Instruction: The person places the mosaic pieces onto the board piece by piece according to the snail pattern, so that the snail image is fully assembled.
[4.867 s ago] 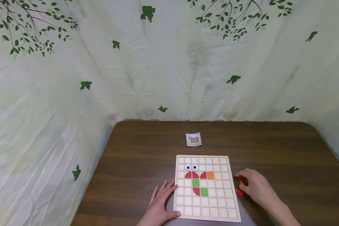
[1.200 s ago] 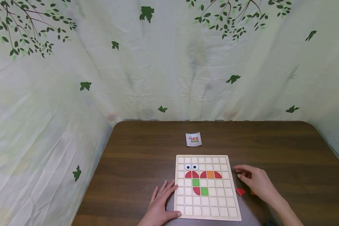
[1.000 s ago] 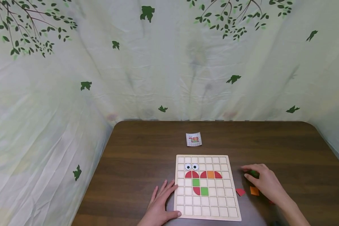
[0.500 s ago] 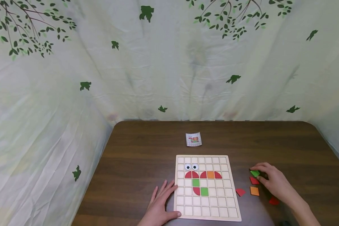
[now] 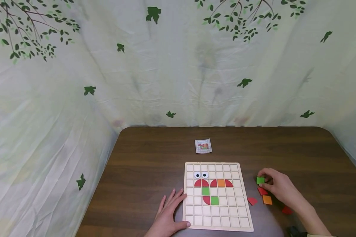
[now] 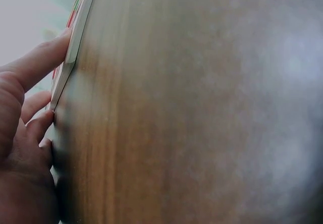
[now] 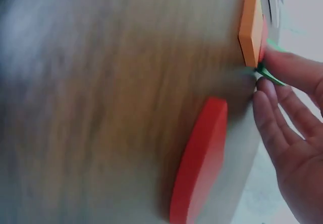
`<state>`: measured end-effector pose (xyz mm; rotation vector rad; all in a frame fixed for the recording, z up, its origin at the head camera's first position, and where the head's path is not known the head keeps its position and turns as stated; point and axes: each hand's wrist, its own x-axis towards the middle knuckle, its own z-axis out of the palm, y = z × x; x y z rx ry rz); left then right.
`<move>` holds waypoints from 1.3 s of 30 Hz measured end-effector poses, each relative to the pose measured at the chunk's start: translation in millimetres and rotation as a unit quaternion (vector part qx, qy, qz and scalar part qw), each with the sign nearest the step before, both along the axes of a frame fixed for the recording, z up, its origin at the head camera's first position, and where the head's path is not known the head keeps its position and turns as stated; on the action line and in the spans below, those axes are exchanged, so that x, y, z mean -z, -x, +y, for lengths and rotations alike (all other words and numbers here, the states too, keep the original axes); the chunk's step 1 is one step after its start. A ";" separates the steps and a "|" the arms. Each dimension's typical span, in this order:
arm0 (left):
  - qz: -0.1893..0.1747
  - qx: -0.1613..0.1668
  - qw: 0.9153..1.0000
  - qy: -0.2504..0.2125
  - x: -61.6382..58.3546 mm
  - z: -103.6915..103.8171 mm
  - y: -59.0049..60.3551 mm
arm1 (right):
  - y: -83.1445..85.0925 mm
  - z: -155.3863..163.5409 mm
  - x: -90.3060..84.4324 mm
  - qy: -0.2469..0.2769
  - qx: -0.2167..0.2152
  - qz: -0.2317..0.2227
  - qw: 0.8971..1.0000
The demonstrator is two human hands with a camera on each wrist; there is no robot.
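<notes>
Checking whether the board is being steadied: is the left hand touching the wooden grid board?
Touching. In the left wrist view, the left hand has fingertips pressed on the wooden grid board at its edge; the head view agrees.

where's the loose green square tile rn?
Head view: the green square tile is pinched in the right hand, right of the wooden grid board, just above a loose red piece on the table.
</notes>
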<state>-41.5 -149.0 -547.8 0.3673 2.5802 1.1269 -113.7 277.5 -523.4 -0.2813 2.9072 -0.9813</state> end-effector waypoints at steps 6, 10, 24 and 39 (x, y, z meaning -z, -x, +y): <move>-0.006 -0.003 1.000 -0.002 -0.8 1.5 0.4 | 3.1 -11.6 -1.3 0.000 0.013 0.022 1.000; 0.011 0.000 1.000 -0.009 -1.7 1.9 -1.1 | 4.3 -23.1 -1.8 0.012 0.008 0.023 1.000; 0.011 -0.002 1.000 -0.018 -3.5 1.8 -1.5 | -2.7 -57.6 0.5 0.074 -0.025 0.037 0.996; 0.002 -0.003 1.000 0.000 -1.5 1.5 -1.0 | -16.3 -96.5 -2.4 0.115 -0.082 -0.003 0.990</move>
